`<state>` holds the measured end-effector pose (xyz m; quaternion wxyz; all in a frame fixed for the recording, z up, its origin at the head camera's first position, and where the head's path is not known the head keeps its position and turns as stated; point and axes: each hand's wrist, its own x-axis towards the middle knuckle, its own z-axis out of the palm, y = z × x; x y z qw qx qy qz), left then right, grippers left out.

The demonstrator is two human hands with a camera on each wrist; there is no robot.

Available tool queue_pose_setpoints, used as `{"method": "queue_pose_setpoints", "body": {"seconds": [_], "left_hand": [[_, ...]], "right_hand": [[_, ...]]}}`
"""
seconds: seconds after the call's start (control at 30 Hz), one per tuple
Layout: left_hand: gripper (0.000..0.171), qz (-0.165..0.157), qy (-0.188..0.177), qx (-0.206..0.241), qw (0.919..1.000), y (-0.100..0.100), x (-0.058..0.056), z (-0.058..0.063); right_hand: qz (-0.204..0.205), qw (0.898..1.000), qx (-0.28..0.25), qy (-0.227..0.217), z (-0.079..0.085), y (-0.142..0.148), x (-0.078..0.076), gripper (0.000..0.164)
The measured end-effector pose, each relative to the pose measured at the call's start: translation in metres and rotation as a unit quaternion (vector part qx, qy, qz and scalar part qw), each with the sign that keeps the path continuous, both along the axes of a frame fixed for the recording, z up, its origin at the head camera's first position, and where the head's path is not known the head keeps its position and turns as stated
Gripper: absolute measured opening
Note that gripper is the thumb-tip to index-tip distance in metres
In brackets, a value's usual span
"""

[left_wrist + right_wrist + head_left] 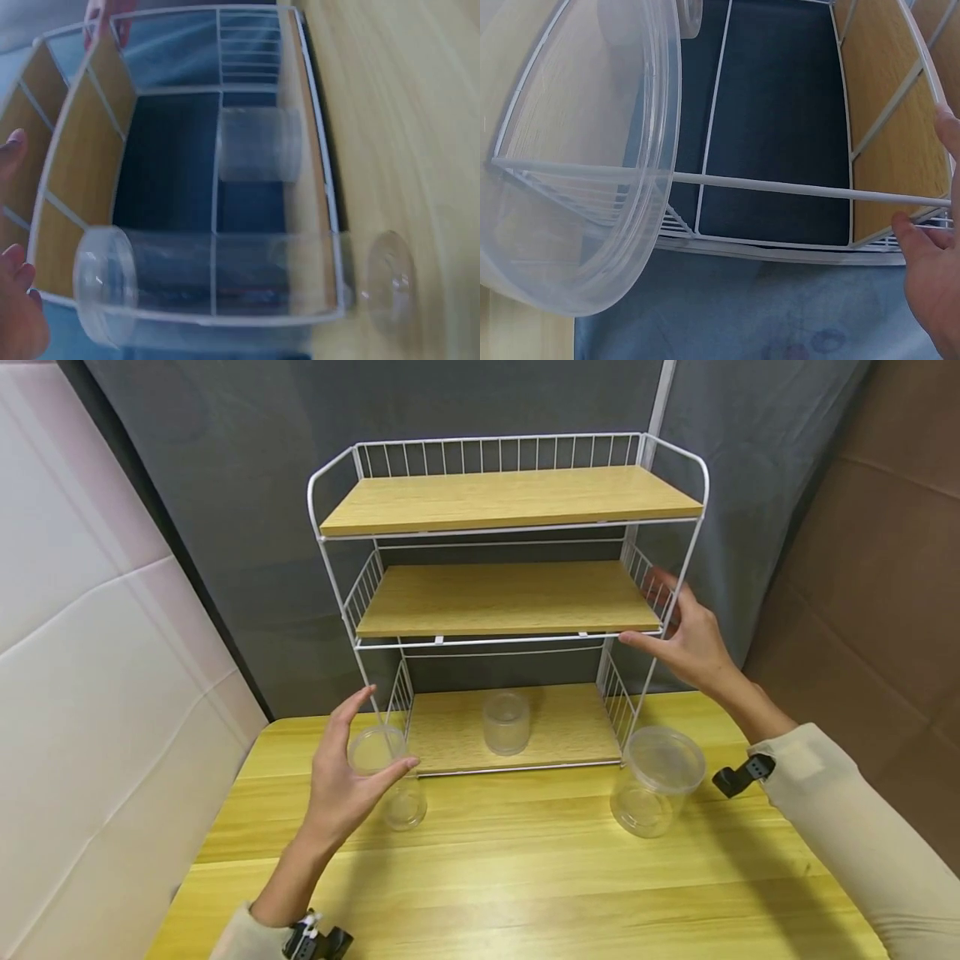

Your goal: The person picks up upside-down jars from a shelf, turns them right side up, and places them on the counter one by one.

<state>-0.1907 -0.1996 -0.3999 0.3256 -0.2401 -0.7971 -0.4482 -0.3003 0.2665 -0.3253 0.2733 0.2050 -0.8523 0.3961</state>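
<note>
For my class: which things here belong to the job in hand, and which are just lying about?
Probably the job:
white rack, right hand at its side
tall clear container, nearest the left hand

Apparently just standing by:
small container on the bottom shelf
large container on the table's right

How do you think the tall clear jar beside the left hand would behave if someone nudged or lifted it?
The tall jar may tip fairly easily if nudged near its top, as it stands upright and narrow for its height. It is probably light, since no contents show through its clear wall. Its round body could roll once on its side.
</note>
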Motion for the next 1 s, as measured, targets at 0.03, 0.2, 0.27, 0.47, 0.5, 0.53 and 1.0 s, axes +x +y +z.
{"method": "queue_pose_setpoints", "body": {"seconds": [0.03,0.2,0.27,0.47,0.5,0.53,1.0], "left_hand": [[0.11,-0.008,0.007,-0.004,0.9999,0.003,0.0,0.003],[0.112,-0.034,0.029,-0.034,0.9984,0.021,0.004,0.014],[0.114,-0.04,0.037,-0.046,0.9975,0.029,0.004,0.015],[0.116,-0.057,0.016,-0.065,0.9961,0.053,0.003,0.012],[0.115,-0.056,0.009,-0.07,0.9959,0.057,0.002,0.011],[0.115,-0.056,0.003,-0.074,0.9956,0.061,0.002,0.01],[0.116,-0.031,-0.105,-0.073,0.9913,0.099,-0.028,-0.025]], "right_hand": [[-0.001,1.0,0.0,0.0,0.0,0.0,0.0,0.09],[-0.003,1.0,-0.001,-0.003,0.0,0.002,0.0,0.091],[-0.003,1.0,-0.002,-0.003,0.0,0.002,0.0,0.091],[0.0,1.0,0.001,0.006,-0.001,0.003,-0.002,0.091],[0.001,1.0,0.0,0.006,-0.001,0.003,-0.002,0.091],[0.001,1.0,0.001,0.005,-0.001,0.003,-0.002,0.091],[0.002,1.0,-0.001,-0.005,-0.001,0.001,0.0,0.089]]}}
